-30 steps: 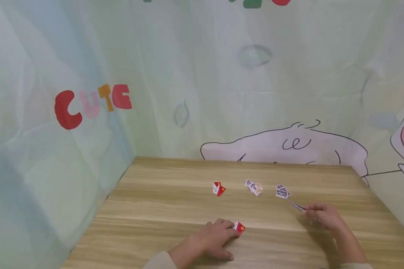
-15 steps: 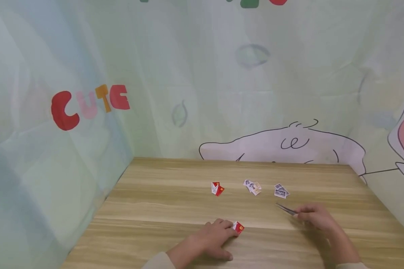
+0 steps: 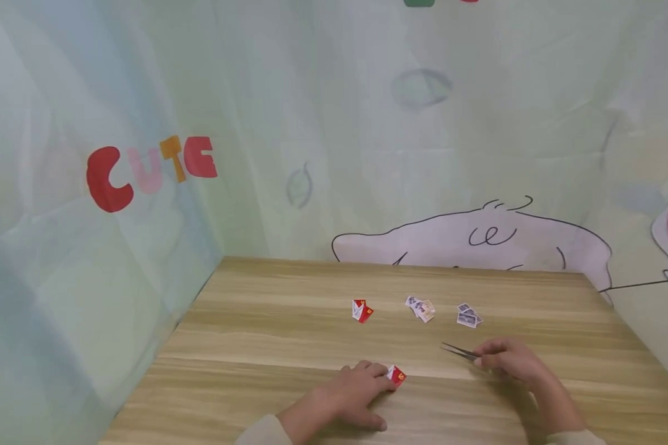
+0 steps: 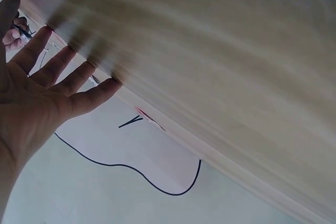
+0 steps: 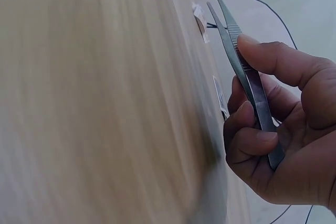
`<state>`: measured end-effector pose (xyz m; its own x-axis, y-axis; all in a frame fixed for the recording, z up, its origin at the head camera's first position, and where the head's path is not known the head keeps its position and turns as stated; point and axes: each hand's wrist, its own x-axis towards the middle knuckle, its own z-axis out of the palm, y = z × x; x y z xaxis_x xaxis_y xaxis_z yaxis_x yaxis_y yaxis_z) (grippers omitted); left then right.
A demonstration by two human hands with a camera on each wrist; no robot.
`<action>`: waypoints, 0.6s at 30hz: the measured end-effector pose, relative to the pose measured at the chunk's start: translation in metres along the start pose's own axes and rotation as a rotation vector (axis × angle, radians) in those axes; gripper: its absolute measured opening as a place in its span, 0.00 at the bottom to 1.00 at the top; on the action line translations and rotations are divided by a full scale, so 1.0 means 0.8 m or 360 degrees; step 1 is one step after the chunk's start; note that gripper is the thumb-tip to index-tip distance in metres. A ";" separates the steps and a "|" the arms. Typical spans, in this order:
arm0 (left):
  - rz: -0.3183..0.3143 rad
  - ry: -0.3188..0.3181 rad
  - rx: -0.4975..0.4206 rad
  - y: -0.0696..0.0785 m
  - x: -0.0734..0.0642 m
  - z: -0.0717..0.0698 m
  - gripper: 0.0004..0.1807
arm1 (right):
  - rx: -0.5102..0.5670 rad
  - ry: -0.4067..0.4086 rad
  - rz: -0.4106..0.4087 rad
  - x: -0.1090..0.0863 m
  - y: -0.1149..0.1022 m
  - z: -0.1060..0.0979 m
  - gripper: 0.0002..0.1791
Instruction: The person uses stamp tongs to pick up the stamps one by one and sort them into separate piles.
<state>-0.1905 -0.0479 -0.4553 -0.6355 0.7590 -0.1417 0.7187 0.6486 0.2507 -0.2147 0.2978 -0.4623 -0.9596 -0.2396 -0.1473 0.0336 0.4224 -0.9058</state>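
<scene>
My right hand (image 3: 503, 358) grips a pair of metal tweezers (image 5: 247, 74) between thumb and fingers. Their tips stand slightly apart with nothing between them, pointing left over the table in the head view. My left hand (image 3: 359, 392) rests on the wooden table with its fingers spread, as the left wrist view also shows. Its fingertips touch the left edge of a small red and white stamp-like paper (image 3: 398, 376), covering part of it. Farther back lie three small clusters: red and white papers (image 3: 362, 311), pale printed papers (image 3: 421, 308) and dark grey picture papers (image 3: 468, 317).
The wooden table (image 3: 245, 346) ends against a pale printed cloth backdrop (image 3: 323, 123) at the back. Another cloth wall (image 3: 67, 266), bearing coloured letters, runs along the left side.
My right hand has moved left with the tweezers, whose tips have drawn away from the grey papers toward the front left. My left hand stays on the red and white paper.
</scene>
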 end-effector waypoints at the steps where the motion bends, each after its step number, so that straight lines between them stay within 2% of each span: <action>1: 0.0002 -0.0006 -0.0006 0.000 0.000 -0.001 0.32 | -0.0011 0.0001 0.0004 0.001 -0.001 0.002 0.19; 9: 0.0012 -0.0019 -0.0011 0.000 0.000 0.000 0.35 | -0.0036 -0.0043 -0.0010 0.009 -0.013 0.020 0.20; 18: -0.0003 -0.0003 -0.0002 0.002 0.000 -0.003 0.30 | -0.0035 -0.0141 -0.0047 0.018 -0.019 0.031 0.18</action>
<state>-0.1905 -0.0470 -0.4527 -0.6363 0.7578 -0.1442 0.7170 0.6500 0.2519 -0.2222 0.2663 -0.4604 -0.9316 -0.3282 -0.1561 -0.0014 0.4329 -0.9014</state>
